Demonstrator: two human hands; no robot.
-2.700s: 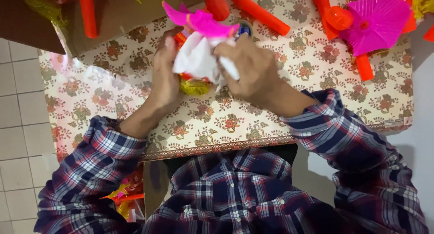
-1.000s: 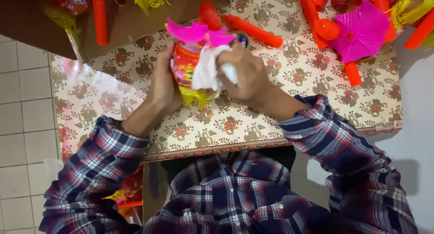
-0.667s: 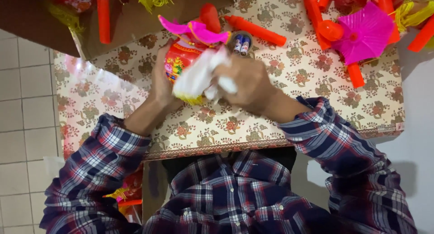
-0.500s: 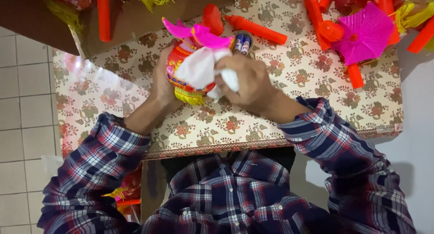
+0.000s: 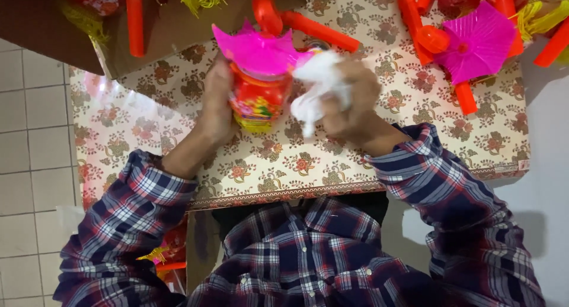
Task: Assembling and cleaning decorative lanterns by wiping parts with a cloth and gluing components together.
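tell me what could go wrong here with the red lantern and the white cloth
1. The left hand grips the red barrel-shaped lantern with a pink petal top from one side only, held above the floral-patterned table; a firm push might slip it loose.
2. The crumpled white cloth in the right hand sits near the thin pink petals, which could bend or tear.
3. The orange plastic sticks lie just beyond; an elbow swing could scatter them.

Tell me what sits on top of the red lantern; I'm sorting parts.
A bright pink pointed cap tops the red lantern, held by the left hand. The cap hides the lantern's upper rim.
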